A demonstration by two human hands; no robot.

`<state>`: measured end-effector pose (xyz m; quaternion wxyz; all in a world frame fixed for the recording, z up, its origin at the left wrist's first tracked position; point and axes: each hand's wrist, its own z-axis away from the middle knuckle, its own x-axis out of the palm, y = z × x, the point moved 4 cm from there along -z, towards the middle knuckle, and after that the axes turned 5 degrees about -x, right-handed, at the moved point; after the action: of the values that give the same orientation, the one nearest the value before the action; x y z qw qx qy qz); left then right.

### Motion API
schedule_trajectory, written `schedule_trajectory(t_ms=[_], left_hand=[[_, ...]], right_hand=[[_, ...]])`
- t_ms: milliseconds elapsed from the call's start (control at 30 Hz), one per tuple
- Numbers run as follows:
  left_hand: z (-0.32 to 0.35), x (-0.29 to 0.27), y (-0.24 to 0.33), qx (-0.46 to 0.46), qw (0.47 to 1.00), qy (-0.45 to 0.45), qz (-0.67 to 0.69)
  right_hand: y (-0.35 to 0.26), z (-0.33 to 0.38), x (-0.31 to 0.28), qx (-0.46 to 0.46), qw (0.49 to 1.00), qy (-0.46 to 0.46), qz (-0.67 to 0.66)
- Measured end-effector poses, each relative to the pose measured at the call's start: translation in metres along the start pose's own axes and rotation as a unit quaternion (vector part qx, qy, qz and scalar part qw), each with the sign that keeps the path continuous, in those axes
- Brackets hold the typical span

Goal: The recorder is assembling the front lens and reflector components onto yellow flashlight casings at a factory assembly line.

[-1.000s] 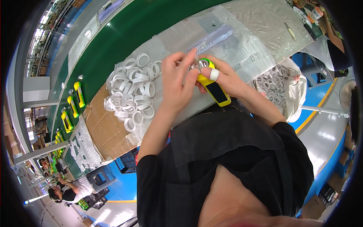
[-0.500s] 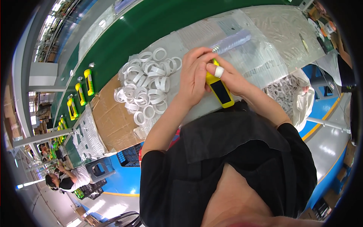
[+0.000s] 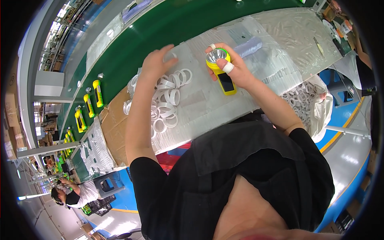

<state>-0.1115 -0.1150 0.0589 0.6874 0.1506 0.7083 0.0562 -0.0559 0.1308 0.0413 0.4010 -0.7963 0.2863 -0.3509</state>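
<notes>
- Green work surface (image 3: pixel 160 29) runs behind your pale-sheeted table (image 3: pixel 200 116) in the head view.
- Your left hand (image 3: pixel 155 64) has just left the yellow flashlight (image 3: pixel 220 74) for the white rings (image 3: pixel 175 97), leaving the flashlight to one hand.
- Its fingers stand apart by the rings; contact cannot be told.
- Your right hand (image 3: pixel 237 72) clamps the flashlight above the table, reflector (image 3: pixel 216 55) showing.

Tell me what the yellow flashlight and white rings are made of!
The yellow flashlight: probably hard plastic, judging by its smooth, bright colouring. Its reflector looks mirror-shiny, maybe metal or coated plastic. The white rings: likely smooth plastic, thin-walled and holding their round shape.
</notes>
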Motion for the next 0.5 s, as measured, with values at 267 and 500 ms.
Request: schedule_trajectory(t_ms=[267,500], left_hand=[[0.012,-0.019,0.108,0.092,0.797,0.12,0.585],[0.007,-0.011,0.141,0.24,0.863,0.171,0.411]], right_hand=[[0.002,0.008,0.009,0.018,0.998,-0.06,-0.012],[0.002,0.011,0.014,-0.006,0.995,-0.061,0.077]])
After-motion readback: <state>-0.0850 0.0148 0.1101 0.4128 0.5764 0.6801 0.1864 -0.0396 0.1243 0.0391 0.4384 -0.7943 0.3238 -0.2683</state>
